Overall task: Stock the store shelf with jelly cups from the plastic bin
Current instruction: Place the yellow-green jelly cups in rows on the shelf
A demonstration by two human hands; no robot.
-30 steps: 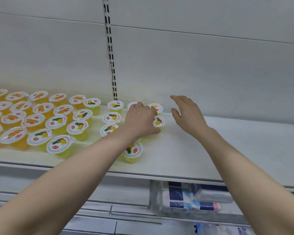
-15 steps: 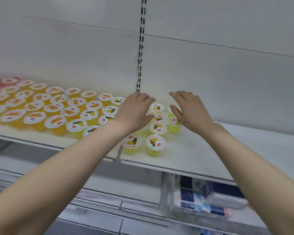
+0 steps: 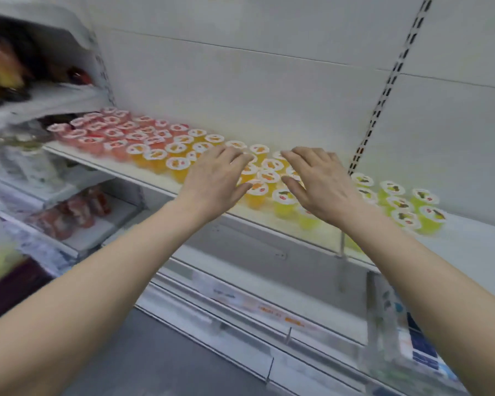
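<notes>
Orange and yellow jelly cups (image 3: 268, 176) sit right under the fingers (image 3: 232, 156) of the left hand (image 3: 216, 182), which are straight, slightly spread and palm-down, holding nothing. The fingers (image 3: 307, 155) of the right hand (image 3: 322, 185) lie the same way just beside them, flat and a little fanned, thumb out to the side, with nothing in their grasp. Whether the fingertips touch the lids or hang just above them cannot be told. A few cups show in the gap between the two hands, upright with round white printed lids. The cups stand in close rows along the white shelf (image 3: 469, 247), sorted by colour: red cups (image 3: 103, 132) at the far left, orange cups (image 3: 177, 164) next to them and running under the hands, yellow cups (image 3: 283, 199) at the front edge below the right hand, and yellow-green cups (image 3: 425, 212) to the right of that hand, near a bare stretch of shelf. Both bare forearms reach up from the bottom corners. Behind the cups is a white back panel (image 3: 255, 90) with a slotted upright (image 3: 383, 90) at the right. Below, a lower shelf (image 3: 103, 235) holds red packets (image 3: 69, 215), a price strip (image 3: 269, 310) runs along a shelf edge, and blurred blue and white packs (image 3: 420, 347) sit lower right. At the upper left, an upper shelf (image 3: 55, 98) holds dark blurred goods.
</notes>
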